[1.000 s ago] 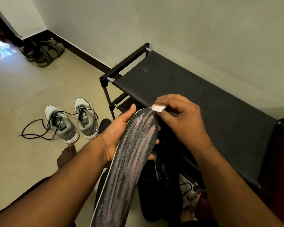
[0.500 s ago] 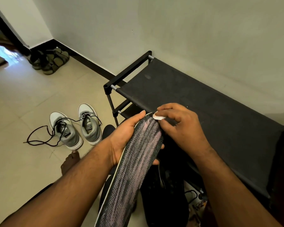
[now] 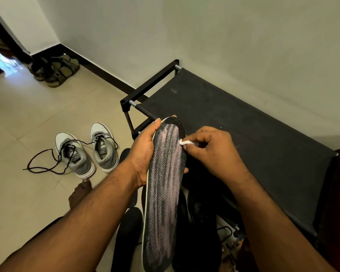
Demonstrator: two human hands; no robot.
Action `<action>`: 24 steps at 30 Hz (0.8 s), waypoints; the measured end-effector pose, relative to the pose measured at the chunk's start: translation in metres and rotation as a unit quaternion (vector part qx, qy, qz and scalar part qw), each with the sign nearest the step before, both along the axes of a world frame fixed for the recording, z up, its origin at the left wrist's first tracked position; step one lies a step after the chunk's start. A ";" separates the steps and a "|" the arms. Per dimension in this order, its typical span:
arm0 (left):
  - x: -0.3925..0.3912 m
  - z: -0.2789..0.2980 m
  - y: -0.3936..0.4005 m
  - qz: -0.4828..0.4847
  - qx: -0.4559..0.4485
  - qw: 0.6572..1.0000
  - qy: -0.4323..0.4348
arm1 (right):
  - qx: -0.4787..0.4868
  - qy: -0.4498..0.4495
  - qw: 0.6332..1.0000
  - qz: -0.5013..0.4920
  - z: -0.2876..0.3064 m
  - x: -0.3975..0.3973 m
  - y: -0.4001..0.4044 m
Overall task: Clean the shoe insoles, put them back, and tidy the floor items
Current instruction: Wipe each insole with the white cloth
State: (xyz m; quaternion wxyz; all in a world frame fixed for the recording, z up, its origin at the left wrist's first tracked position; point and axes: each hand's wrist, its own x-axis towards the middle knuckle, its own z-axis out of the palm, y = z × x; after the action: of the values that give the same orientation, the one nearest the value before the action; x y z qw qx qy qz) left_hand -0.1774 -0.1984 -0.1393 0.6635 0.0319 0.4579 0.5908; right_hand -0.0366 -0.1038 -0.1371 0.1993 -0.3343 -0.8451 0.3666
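My left hand [image 3: 143, 152] grips a long dark insole [image 3: 163, 197] by its left edge near the toe end; the insole's mesh face is streaked pale pink. My right hand [image 3: 214, 152] pinches a small white wipe [image 3: 185, 142] against the insole's right edge, a little below the toe tip. A pair of grey and white sneakers [image 3: 86, 152] with loose black laces stands on the floor to the left. Dark shoes [image 3: 196, 228] lie on the floor under the insole, partly hidden by it and my arms.
A black fabric-topped shoe rack [image 3: 243, 124] stands against the wall right behind my hands. A pair of olive sandals [image 3: 55, 71] sits in the far left corner by a doorway. My bare foot [image 3: 81, 193] rests on the beige tiled floor [image 3: 28, 118].
My right hand with the wipe has slid from the insole's toe tip down along its right edge. The left hand keeps hold of the insole.
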 end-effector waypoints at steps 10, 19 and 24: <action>-0.002 -0.004 0.002 0.043 -0.010 0.998 0.034 | -0.133 -0.122 0.972 0.150 0.024 0.005 0.000; 0.012 -0.003 0.007 -0.051 -0.002 0.999 -0.008 | 0.131 0.019 0.990 -0.046 0.002 0.005 0.010; 0.009 -0.001 0.009 -0.030 -0.004 1.000 -0.006 | 0.088 -0.044 0.995 0.026 0.003 0.001 0.008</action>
State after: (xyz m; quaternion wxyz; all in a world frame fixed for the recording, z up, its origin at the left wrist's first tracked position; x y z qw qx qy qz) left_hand -0.1682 -0.1889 -0.1404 0.6836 0.0393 0.4546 0.5696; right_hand -0.0352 -0.0956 -0.1344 0.1814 -0.3091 -0.8904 0.2807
